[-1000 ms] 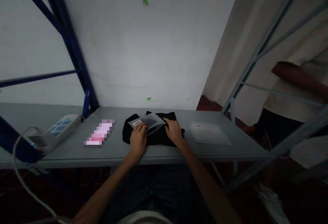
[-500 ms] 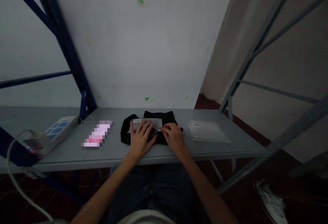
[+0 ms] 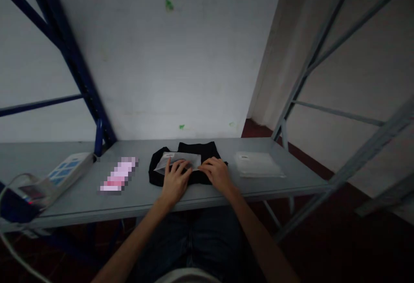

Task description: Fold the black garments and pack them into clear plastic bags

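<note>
A black cloth [image 3: 200,148] lies on the grey table, with a translucent plastic bag [image 3: 161,162] on top of it. The bag bears a small white label near its upper left corner. My left hand [image 3: 176,181] rests on the bag's lower part, fingers spread. At the bag's right end, my right hand [image 3: 218,173] pinches its edge between thumb and fingers, over the black cloth. Further right lies a stack of similar translucent bags [image 3: 258,165], touched by neither hand.
A blurred-out pink and white object [image 3: 119,174] lies to the left on the table [image 3: 139,203]. Beyond it is a white power strip [image 3: 66,173] with a cable. Blue metal posts [image 3: 74,63] stand left, grey ones [image 3: 310,63] right, and a wall rises behind.
My left hand has shifted slightly down the bag, showing more of its surface. The bag's left part has spread out further left. The whole view has turned slightly.
</note>
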Motion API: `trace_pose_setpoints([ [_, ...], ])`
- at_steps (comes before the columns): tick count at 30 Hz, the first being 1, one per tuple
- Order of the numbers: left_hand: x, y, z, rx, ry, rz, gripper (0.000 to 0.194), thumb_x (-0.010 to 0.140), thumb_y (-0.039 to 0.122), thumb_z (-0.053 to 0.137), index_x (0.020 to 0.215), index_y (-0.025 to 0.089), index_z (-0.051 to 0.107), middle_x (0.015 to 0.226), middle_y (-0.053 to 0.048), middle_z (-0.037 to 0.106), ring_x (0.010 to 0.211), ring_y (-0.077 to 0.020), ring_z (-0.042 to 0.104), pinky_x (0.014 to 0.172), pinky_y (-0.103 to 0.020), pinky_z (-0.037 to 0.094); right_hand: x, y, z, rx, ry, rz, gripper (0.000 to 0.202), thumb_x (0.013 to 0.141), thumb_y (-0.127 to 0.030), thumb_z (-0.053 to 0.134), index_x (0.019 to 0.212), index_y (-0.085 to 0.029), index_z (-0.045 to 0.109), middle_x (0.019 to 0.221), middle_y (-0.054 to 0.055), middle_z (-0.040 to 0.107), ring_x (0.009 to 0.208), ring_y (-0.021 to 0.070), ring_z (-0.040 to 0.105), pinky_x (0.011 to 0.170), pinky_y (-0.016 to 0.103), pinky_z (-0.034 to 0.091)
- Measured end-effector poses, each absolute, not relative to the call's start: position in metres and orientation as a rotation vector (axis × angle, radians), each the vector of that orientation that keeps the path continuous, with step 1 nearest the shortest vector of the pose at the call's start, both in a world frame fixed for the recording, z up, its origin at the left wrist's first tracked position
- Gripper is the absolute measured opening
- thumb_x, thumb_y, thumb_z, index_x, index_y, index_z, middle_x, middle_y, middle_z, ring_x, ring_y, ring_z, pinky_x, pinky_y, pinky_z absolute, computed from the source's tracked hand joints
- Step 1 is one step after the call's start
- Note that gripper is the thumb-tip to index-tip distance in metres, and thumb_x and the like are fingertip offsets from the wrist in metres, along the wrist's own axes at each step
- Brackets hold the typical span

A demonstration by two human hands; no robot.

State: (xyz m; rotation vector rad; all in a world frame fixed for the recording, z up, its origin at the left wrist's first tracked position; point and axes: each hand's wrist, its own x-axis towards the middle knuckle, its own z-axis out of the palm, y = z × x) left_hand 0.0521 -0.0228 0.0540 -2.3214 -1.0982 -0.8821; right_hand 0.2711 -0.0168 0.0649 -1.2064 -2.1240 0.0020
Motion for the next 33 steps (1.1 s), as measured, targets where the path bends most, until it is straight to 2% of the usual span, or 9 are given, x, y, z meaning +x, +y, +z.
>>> trace_pose_setpoints([
  [8, 0.017, -0.026, 0.055, -2.253, -1.190, -0.866, 0.017, 0.097, 0.023, 0.057, 0.102, 0.028, 0.073, 0.124, -0.006, 0.070, 0.118, -0.0295, 0.058, 0.122, -0.066, 0.022, 0.293, -0.007, 0.065, -1.244, -2.056, 0.118, 0.019, 0.100, -0.032, 0.062, 0.101, -0.031, 0.081, 0.105, 0.004, 0.075, 0.099, 0.0221, 0.064, 0.092, 0.035, 0.044],
  [13, -0.001, -0.018, 0.066, -2.243, -1.246, -0.874, 0.020, 0.099, 0.027, 0.053, 0.106, 0.028, 0.072, 0.125, -0.005, 0.069, 0.117, -0.0297, 0.058, 0.122, -0.066, 0.020, 0.298, -0.005, 0.067, -1.220, -2.006, 0.117, 0.017, 0.099, -0.030, 0.064, 0.100, -0.029, 0.081, 0.105, 0.004, 0.075, 0.097, 0.0207, 0.067, 0.090, 0.033, 0.046],
  [15, -0.010, -0.014, 0.071, -2.252, -1.293, -0.880, 0.021, 0.099, 0.028, 0.051, 0.106, 0.027, 0.072, 0.122, -0.006, 0.070, 0.115, -0.0302, 0.059, 0.121, -0.065, 0.023, 0.305, -0.004, 0.068, -1.229, -1.953, 0.089, 0.017, 0.099, -0.030, 0.063, 0.099, -0.029, 0.081, 0.103, 0.003, 0.076, 0.096, 0.0200, 0.068, 0.090, 0.031, 0.047],
  [17, -0.022, -0.010, 0.075, -2.299, -1.391, -0.890, 0.024, 0.099, 0.032, 0.049, 0.104, 0.025, 0.071, 0.117, -0.009, 0.070, 0.111, -0.0309, 0.061, 0.113, -0.059, 0.037, 0.315, -0.005, 0.069, -1.257, -1.908, 0.066, 0.018, 0.099, -0.029, 0.063, 0.096, -0.028, 0.081, 0.103, 0.004, 0.076, 0.096, 0.0200, 0.069, 0.089, 0.031, 0.048],
  [20, -0.037, -0.006, 0.078, -2.501, -1.587, -0.917, 0.026, 0.098, 0.040, 0.047, 0.101, 0.023, 0.066, 0.104, -0.010, 0.072, 0.096, -0.0287, 0.067, 0.089, -0.045, 0.052, 0.327, -0.006, 0.070, -1.330, -1.909, 0.114, 0.019, 0.099, -0.031, 0.061, 0.097, -0.027, 0.080, 0.102, 0.003, 0.078, 0.094, 0.0205, 0.071, 0.083, 0.030, 0.050],
  [24, -0.041, -0.006, 0.078, -2.790, -1.758, -0.980, 0.037, 0.091, 0.054, 0.058, 0.113, 0.024, 0.058, 0.095, -0.004, 0.073, 0.085, -0.0258, 0.070, 0.076, -0.036, 0.053, 0.321, -0.008, 0.073, -1.479, -1.899, 0.219, 0.025, 0.101, -0.037, 0.056, 0.098, -0.027, 0.079, 0.091, 0.001, 0.080, 0.082, 0.0202, 0.072, 0.072, 0.027, 0.048],
  [27, -0.037, -0.004, 0.076, -2.735, -1.857, -1.135, 0.043, 0.093, 0.062, 0.051, 0.112, 0.023, 0.057, 0.092, -0.005, 0.074, 0.084, -0.0261, 0.071, 0.073, -0.035, 0.051, 0.302, -0.010, 0.074, -1.573, -1.899, 0.277, 0.029, 0.101, -0.037, 0.054, 0.092, -0.026, 0.079, 0.087, 0.002, 0.080, 0.080, 0.0200, 0.073, 0.068, 0.026, 0.045],
  [30, -0.036, 0.000, 0.072, -2.654, -1.928, -1.228, 0.042, 0.096, 0.061, 0.042, 0.106, 0.023, 0.058, 0.087, -0.004, 0.074, 0.080, -0.0254, 0.071, 0.072, -0.035, 0.049, 0.285, -0.012, 0.070, -1.646, -1.891, 0.322, 0.029, 0.099, -0.037, 0.055, 0.089, -0.025, 0.079, 0.090, 0.004, 0.080, 0.081, 0.0200, 0.073, 0.069, 0.026, 0.045],
  [33, -0.037, 0.008, 0.068, -2.587, -2.018, -1.250, 0.041, 0.092, 0.060, 0.048, 0.107, 0.023, 0.058, 0.084, -0.004, 0.075, 0.078, -0.0253, 0.071, 0.069, -0.034, 0.049, 0.280, -0.008, 0.064, -1.718, -1.804, 0.311, 0.024, 0.098, -0.037, 0.057, 0.094, -0.025, 0.078, 0.092, 0.005, 0.080, 0.085, 0.0212, 0.074, 0.070, 0.027, 0.047],
])
